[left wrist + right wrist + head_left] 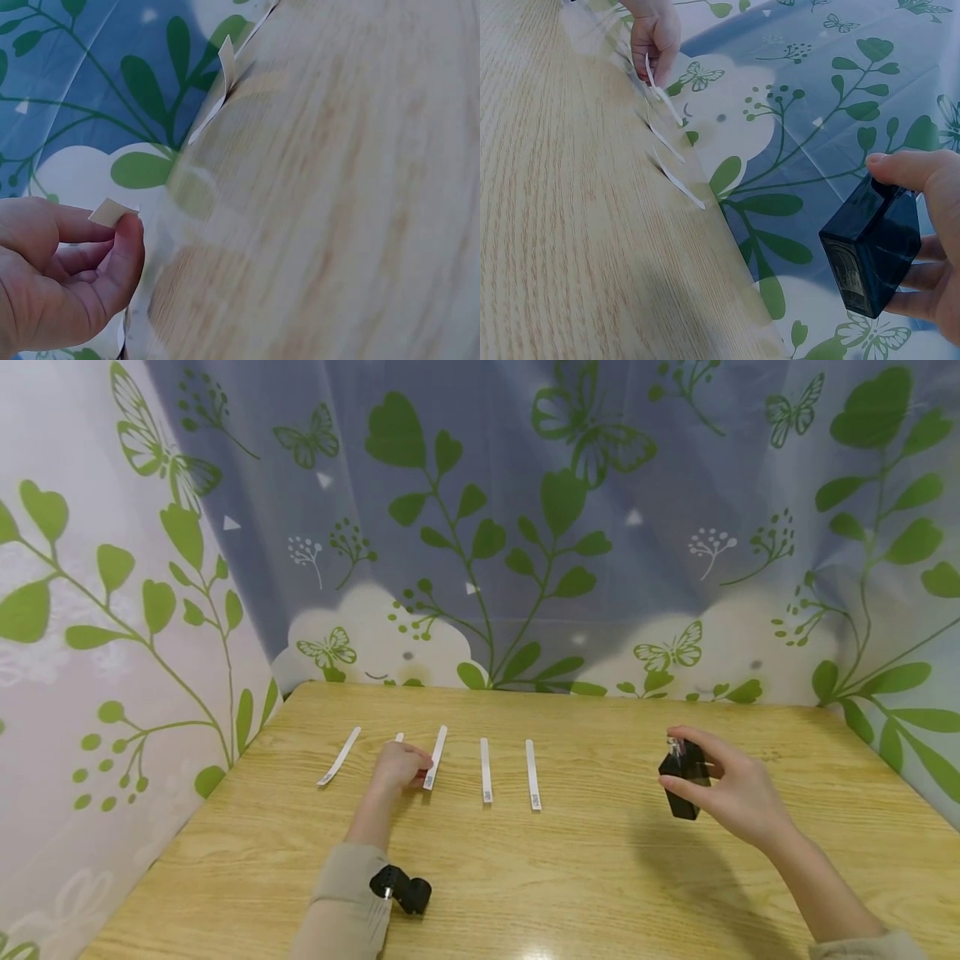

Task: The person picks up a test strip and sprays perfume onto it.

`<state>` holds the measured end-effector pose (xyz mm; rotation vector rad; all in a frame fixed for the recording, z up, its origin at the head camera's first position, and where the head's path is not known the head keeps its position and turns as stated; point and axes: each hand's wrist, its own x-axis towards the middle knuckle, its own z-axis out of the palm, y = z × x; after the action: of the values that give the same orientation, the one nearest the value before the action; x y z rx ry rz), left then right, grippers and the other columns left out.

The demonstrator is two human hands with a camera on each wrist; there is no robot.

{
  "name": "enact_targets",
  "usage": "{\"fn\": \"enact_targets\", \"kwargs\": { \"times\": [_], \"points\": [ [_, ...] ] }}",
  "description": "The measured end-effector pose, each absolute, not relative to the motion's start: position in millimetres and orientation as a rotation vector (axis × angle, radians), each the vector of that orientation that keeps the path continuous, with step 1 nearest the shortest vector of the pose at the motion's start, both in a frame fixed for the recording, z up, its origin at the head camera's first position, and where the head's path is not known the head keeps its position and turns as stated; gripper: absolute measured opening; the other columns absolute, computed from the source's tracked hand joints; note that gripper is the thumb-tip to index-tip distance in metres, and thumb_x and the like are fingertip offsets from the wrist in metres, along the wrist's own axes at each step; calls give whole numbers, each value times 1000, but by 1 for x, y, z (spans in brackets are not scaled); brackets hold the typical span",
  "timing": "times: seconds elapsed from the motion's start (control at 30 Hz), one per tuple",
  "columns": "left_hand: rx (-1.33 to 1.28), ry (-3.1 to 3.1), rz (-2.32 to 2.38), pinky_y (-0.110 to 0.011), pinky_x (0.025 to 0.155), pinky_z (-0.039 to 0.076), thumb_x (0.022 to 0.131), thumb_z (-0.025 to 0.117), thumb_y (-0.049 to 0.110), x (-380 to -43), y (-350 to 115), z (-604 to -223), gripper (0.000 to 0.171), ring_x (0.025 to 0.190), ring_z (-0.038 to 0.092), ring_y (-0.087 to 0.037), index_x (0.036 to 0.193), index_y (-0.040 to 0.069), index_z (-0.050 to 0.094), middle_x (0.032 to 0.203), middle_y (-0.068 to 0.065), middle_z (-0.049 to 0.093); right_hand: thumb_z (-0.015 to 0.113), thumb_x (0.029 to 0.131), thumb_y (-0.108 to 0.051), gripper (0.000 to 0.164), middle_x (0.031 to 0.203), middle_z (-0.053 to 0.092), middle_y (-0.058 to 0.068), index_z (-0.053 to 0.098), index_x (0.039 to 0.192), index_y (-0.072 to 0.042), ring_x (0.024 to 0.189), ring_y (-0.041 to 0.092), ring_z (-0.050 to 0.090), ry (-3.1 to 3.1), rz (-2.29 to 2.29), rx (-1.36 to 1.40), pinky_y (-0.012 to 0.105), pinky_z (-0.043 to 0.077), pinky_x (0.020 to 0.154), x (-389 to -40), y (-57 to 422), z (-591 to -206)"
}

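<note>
My left hand [401,766] pinches a white paper test strip [438,752] between thumb and fingertips; the left wrist view shows the strip's end [109,213] poking out above the thumb. Small print marks its near end. Partly behind this hand lies another strip [400,737]. To the left is a strip [341,756] with a bent end, and to the right are two more, one nearer [486,770] and one farther [533,775]. Over on the right, my right hand [738,793] holds a black perfume bottle [874,244] above the table, fingers and thumb around it.
The wooden table [592,877] runs back to a blue curtain [510,527] printed with leaves and butterflies. A pale patterned curtain [90,693] hangs along the left side. A black camera [402,890] is worn on the left sleeve.
</note>
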<state>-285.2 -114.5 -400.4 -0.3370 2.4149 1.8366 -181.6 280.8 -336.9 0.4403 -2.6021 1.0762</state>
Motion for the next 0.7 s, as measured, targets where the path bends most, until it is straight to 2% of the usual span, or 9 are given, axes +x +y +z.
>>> {"fn": "enact_targets", "kwargs": {
  "times": [0.27, 0.57, 0.7],
  "points": [
    [-358, 2455, 1789, -21, 57, 50, 83, 59, -6, -284, -115, -403, 17, 65, 51, -14, 97, -14, 64, 79, -9, 56, 73, 81, -23, 59, 125, 50, 22, 48, 134, -13, 93, 46, 60, -2604, 1082, 447, 37, 54, 60, -182, 280, -337],
    [-362, 2410, 1818, -22, 57, 51, 84, 59, -7, -283, -115, -402, 17, 63, 52, -13, 98, -13, 64, 75, -8, 56, 72, 82, -22, 57, 125, 50, 21, 49, 132, -11, 92, 45, 60, -2595, 1077, 479, 35, 53, 60, -183, 279, -339],
    [-365, 2379, 1842, -22, 54, 51, 84, 58, -8, -283, -115, -402, 18, 60, 52, -13, 100, -13, 63, 73, -7, 55, 72, 82, -24, 57, 125, 50, 21, 48, 133, -11, 93, 45, 60, -2609, 1078, 479, 38, 54, 62, -183, 278, -340]
  ]
}}
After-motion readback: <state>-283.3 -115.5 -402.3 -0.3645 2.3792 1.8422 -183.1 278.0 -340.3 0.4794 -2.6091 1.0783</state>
